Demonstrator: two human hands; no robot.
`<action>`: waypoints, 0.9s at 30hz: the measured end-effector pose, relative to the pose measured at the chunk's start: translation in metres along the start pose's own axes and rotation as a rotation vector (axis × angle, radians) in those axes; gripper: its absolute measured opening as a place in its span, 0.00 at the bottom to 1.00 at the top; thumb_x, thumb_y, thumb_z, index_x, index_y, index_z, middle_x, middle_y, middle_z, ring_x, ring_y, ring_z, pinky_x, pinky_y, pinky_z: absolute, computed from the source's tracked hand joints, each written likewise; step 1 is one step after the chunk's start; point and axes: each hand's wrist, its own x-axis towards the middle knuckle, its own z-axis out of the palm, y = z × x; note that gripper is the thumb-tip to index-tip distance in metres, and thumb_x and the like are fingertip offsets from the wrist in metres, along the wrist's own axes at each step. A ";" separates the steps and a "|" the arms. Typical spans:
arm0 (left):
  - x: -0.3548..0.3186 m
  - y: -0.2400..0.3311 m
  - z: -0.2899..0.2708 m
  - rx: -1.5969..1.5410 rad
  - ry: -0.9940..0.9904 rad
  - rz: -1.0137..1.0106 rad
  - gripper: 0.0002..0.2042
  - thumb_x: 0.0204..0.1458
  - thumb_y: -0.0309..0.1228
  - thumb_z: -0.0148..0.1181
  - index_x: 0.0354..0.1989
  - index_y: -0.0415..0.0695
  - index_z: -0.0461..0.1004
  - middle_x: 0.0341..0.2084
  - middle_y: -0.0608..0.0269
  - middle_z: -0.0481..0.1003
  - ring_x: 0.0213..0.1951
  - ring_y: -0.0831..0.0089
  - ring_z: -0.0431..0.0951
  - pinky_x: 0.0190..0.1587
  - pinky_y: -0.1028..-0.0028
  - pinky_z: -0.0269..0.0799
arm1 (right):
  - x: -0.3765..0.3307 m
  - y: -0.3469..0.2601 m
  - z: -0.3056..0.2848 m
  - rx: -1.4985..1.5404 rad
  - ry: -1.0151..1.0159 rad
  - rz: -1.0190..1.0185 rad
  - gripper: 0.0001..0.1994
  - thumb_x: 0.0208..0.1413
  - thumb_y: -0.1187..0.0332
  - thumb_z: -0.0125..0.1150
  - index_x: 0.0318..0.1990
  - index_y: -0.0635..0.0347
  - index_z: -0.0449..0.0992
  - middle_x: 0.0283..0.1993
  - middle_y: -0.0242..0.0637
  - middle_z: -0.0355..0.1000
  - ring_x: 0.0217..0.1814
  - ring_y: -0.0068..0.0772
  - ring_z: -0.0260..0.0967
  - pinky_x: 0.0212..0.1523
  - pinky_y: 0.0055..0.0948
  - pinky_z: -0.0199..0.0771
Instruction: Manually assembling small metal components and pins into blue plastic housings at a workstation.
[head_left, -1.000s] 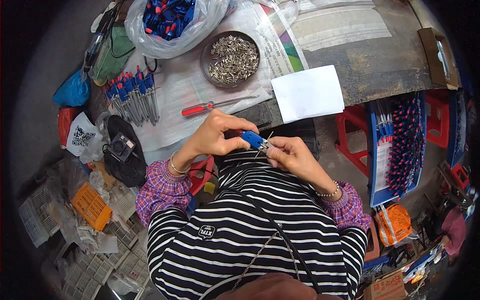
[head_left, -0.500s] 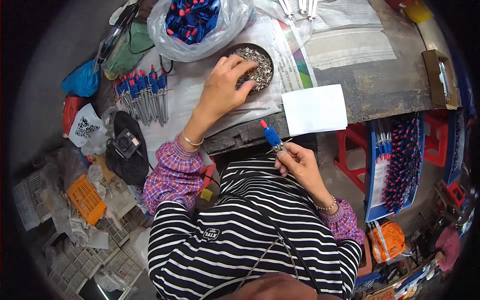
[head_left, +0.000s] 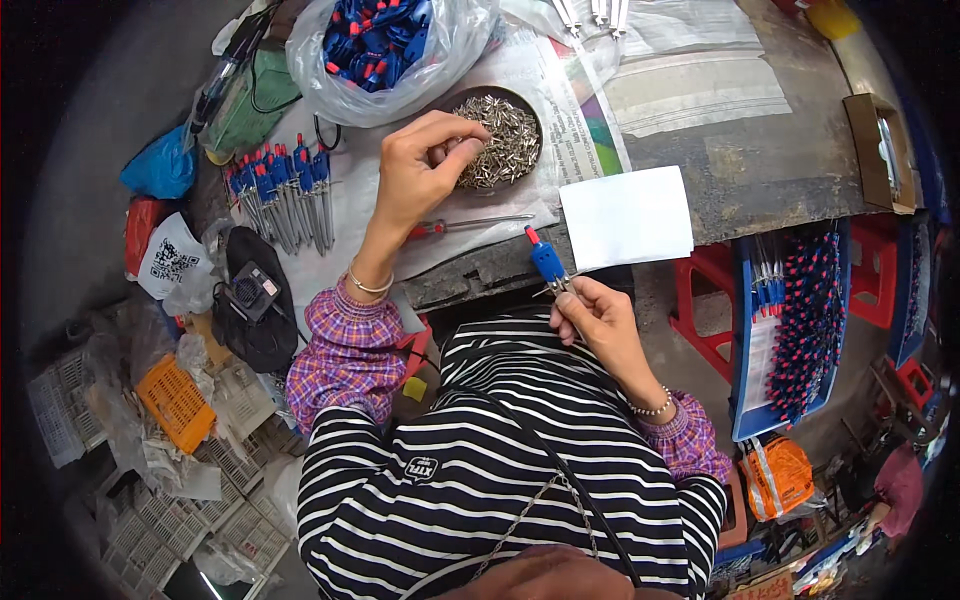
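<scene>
My left hand [head_left: 422,165] is closed in a pinch over the left side of a round dark bowl [head_left: 541,150] filled with small silvery metal pins [head_left: 505,140]. What sits between those fingertips is too small to make out. Lower right, in front of my body, my right hand [head_left: 602,325] grips a blue plastic piece with a red tip and metal legs [head_left: 546,258], tip pointing up and away. A screwdriver [head_left: 485,221] with a red handle lies behind my left wrist, on the paper-covered table.
A clear bag [head_left: 455,70] of blue and red pieces stands at the back. Similar pieces with metal rods [head_left: 290,195] lie at the left. A white paper sheet [head_left: 628,220] overlies the table edge. Right of it, a blue tray [head_left: 745,400] holds many such pieces beside a red stool [head_left: 700,320].
My left hand has drawn back leftward from the pins, its fingers coming together, uncovering more of the bowl and the screwdriver's handle. The right hand stays nearly in place, the blue piece slightly lower.
</scene>
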 end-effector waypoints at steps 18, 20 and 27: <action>-0.059 0.043 0.017 -0.855 -0.361 -0.398 0.06 0.47 0.16 0.57 0.34 0.33 0.74 0.31 0.57 0.76 0.31 0.76 0.75 0.34 0.80 0.71 | 0.001 0.002 0.002 0.026 -0.002 -0.025 0.08 0.60 0.73 0.49 0.40 0.70 0.70 0.28 0.33 0.70 0.23 0.15 0.64 0.23 0.16 0.67; -0.063 0.042 0.022 -0.789 -0.317 -0.316 0.06 0.46 0.15 0.58 0.33 0.33 0.75 0.32 0.58 0.74 0.33 0.77 0.74 0.35 0.81 0.71 | 0.000 0.000 0.004 0.007 0.006 -0.029 0.08 0.60 0.73 0.49 0.39 0.70 0.71 0.27 0.33 0.70 0.23 0.15 0.64 0.23 0.16 0.67; -0.069 0.041 0.031 -0.503 -0.235 -0.190 0.08 0.39 0.13 0.62 0.29 0.37 0.78 0.30 0.64 0.69 0.32 0.80 0.71 0.32 0.84 0.65 | -0.003 -0.001 0.010 0.009 0.050 -0.064 0.07 0.57 0.72 0.52 0.33 0.68 0.73 0.24 0.31 0.72 0.21 0.13 0.65 0.22 0.14 0.68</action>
